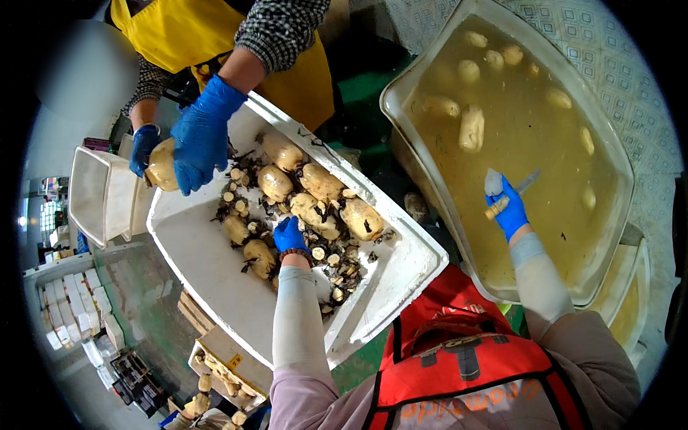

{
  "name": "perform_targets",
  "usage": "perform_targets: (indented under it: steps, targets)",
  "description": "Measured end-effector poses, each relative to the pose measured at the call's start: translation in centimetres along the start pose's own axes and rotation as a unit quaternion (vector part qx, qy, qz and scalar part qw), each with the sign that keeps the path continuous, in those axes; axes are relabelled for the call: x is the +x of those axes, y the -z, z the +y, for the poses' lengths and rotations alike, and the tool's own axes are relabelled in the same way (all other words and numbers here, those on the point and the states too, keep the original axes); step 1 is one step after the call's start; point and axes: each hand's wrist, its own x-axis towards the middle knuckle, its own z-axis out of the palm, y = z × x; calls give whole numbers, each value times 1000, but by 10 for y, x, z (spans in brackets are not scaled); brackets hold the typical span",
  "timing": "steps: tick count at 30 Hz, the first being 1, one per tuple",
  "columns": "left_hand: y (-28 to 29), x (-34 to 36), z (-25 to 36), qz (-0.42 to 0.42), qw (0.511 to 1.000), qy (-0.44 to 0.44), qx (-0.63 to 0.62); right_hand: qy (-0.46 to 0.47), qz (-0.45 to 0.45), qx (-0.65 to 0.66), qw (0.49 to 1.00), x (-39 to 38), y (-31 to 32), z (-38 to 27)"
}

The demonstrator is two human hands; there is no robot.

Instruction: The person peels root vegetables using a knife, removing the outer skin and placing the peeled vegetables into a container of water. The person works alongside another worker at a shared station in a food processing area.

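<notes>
Left fingers (287, 231), gloved blue, curl down among the lotus roots (319, 183) and dark trimmings in the white foam box (401, 265), but whether they grip one I cannot tell; right hand (509, 209) is closed on a knife (510, 192), held over the cloudy water of the tub (609, 154) where peeled roots float. Risk, judged: wet gloves on slick, muddy roots may slip, and the blade sits close to the fingers. A co-worker's gloved hands (201, 136) hold a root (162, 165) at the box's far edge, so a reach across could collide
</notes>
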Motion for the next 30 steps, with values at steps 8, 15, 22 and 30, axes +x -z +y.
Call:
perform_targets:
  steps: [8,15,22,30]
  targets:
    - [-41,22,11,-157,945,236,162,-55,133,-513,846,-13,123,47]
    - [-38,9,8,-201,942,268,-10,-53,59,-651,755,-45,114,41]
    - [-19,-59,38,-223,909,306,-175,28,57,-497,865,-69,7,6]
    - [83,-164,103,-257,963,37,-67,296,-368,-526,707,-176,-256,63]
